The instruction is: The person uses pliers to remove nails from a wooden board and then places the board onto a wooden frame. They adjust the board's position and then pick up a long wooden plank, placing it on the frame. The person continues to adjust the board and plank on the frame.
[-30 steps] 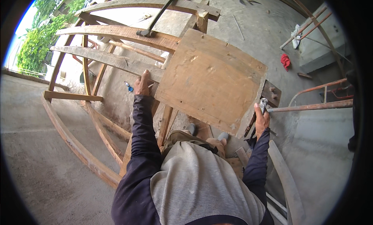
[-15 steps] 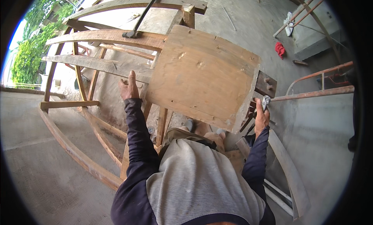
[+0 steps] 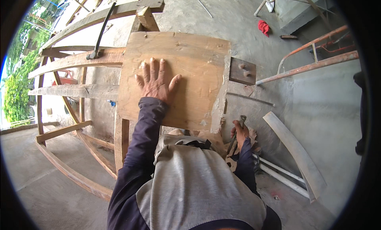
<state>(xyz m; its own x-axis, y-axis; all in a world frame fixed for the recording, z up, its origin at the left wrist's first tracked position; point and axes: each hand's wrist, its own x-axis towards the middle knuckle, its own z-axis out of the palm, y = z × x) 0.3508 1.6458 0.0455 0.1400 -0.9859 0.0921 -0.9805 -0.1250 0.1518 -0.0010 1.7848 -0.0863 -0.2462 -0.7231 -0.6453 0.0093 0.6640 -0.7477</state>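
A square plywood board (image 3: 190, 59) lies flat on top of a curved timber frame (image 3: 79, 61). My left hand (image 3: 156, 81) is spread flat on the board's near half, fingers apart and palm down. My right hand (image 3: 240, 132) hangs below the board's right corner, closed around a dark metal tool (image 3: 237, 128) that looks like a hammer or pry bar. A dark metal bar (image 3: 100, 33) rests across the frame's ribs to the left of the board.
A small wooden block with two knobs (image 3: 242, 71) sits by the board's right edge. Rusty orange pipes (image 3: 309, 65), a curved white plank (image 3: 295, 152), white tubes (image 3: 281, 174) and a red rag (image 3: 263, 27) lie on the concrete floor. Greenery shows far left.
My left hand has moved from the board's left edge onto its top face and now lies spread flat there. The board now lies level on the frame. My right hand has dropped lower with the tool.
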